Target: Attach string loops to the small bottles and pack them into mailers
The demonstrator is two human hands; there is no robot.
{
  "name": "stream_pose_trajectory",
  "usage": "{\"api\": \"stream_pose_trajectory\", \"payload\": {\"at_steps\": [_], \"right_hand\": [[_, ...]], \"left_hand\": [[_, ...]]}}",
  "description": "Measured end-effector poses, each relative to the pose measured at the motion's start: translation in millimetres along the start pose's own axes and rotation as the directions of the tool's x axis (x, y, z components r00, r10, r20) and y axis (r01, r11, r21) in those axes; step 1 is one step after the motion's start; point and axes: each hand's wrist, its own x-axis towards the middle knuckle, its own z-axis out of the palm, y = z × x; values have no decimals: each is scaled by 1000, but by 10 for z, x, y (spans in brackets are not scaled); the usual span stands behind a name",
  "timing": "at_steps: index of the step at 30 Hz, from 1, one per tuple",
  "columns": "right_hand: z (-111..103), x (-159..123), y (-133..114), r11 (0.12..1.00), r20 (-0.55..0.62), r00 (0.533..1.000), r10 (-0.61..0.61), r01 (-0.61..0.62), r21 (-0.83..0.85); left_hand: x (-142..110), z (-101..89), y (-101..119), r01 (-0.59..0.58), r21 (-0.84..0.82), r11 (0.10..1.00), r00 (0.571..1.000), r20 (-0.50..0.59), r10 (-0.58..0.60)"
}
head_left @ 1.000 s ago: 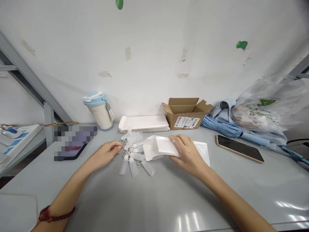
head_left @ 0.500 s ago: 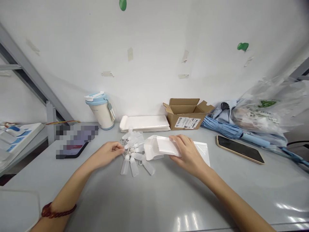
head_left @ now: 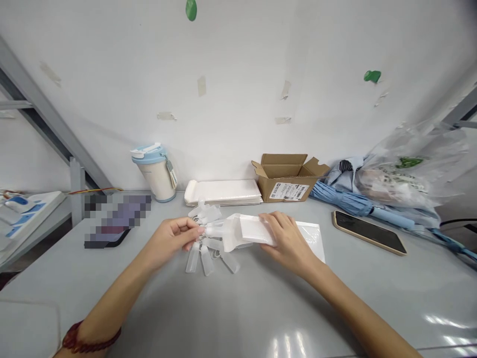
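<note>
My left hand (head_left: 175, 238) pinches a small translucent plastic bottle (head_left: 214, 228) by its capped end. The bottle lies sideways, its far end at the open mouth of a white bubble mailer (head_left: 257, 228). My right hand (head_left: 285, 238) grips that mailer from above, its fingers wrapped over the top. Another white mailer (head_left: 315, 236) lies flat on the table under the right hand. Around and below my left hand lies a loose group of similar translucent bottles (head_left: 206, 259) with rings at their necks. My fingers hide some of them.
Behind the bottles lies a stack of white mailers (head_left: 223, 190), with an open cardboard box (head_left: 286, 181) beside it. A tumbler (head_left: 156, 174) and a partly blurred phone (head_left: 122, 219) stand left. A blue umbrella (head_left: 343, 199), plastic bag (head_left: 406, 174) and another phone (head_left: 368, 232) lie right.
My left hand has moved right from the bottle group and now has one bottle, brought to the mailer's mouth. The mailer in my right hand has shifted slightly.
</note>
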Motion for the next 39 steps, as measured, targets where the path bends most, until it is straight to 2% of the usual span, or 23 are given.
{"api": "stream_pose_trajectory", "payload": {"at_steps": [4,8,14,20,23,25,28,30,33,36,39], "right_hand": [[17,-14,-31,1000,14,1000,-20,19,20],[19,-23,-26,999,0,999,-33,33,37],[-40,-46,-86,989,-33,993,-109,112,101],[-56,-71,-152,976,-74,985,-155,165,140],[-57,-67,-160,973,-68,983,-169,178,147],[-61,-61,-159,973,-65,983,-172,180,146],[-71,-53,-143,974,-78,983,-168,177,139],[-75,-50,-125,975,-91,982,-166,178,134],[-76,-48,-106,974,-115,979,-168,182,132],[-67,-48,-118,970,-129,974,-186,203,131],[-57,-55,-155,962,-120,968,-218,234,138]], "left_hand": [[-30,219,-24,60,22,998,992,111,-62],[-55,305,-41,25,2,1000,982,186,-25],[-37,290,-24,9,-6,1000,991,130,-9],[-55,381,26,-153,-29,988,986,-74,151],[-66,391,25,-203,-3,979,974,-107,201],[-66,373,12,-193,-31,981,976,-106,189],[-65,329,0,-105,-149,983,989,-121,87],[-69,299,5,-41,-223,974,996,-90,22],[-77,272,30,42,-245,969,999,34,-34],[-81,282,51,105,-240,965,981,183,-61],[-78,331,49,134,-242,961,967,245,-73]]}}
